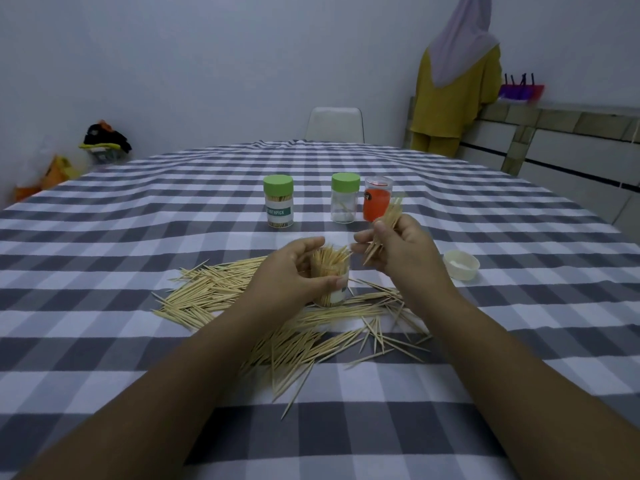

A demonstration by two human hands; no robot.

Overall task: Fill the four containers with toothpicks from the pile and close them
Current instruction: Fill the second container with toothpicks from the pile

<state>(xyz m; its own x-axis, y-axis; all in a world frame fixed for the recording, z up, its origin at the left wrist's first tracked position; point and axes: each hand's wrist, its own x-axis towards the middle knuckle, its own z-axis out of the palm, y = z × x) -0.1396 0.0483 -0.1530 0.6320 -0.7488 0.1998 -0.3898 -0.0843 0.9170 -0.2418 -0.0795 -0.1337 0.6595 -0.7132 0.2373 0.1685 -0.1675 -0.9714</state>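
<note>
My left hand (292,271) grips an open clear container (330,282) packed with toothpicks that stick out of its top, held just above the pile. My right hand (398,247) pinches a bundle of toothpicks (384,230) slanted beside that container's mouth. The loose pile of toothpicks (277,320) spreads over the checked tablecloth (138,237) under both hands. Behind stand a labelled container with a green lid (278,201) holding toothpicks, a nearly empty clear container with a green lid (344,197), and an orange container with a clear cap (377,199). A white lid (460,265) lies to the right.
A white chair (335,124) stands at the table's far side. Yellow and lilac clothes (457,81) hang at the right above a tiled counter (561,133). Bags and a basket (100,143) sit on the floor at the left.
</note>
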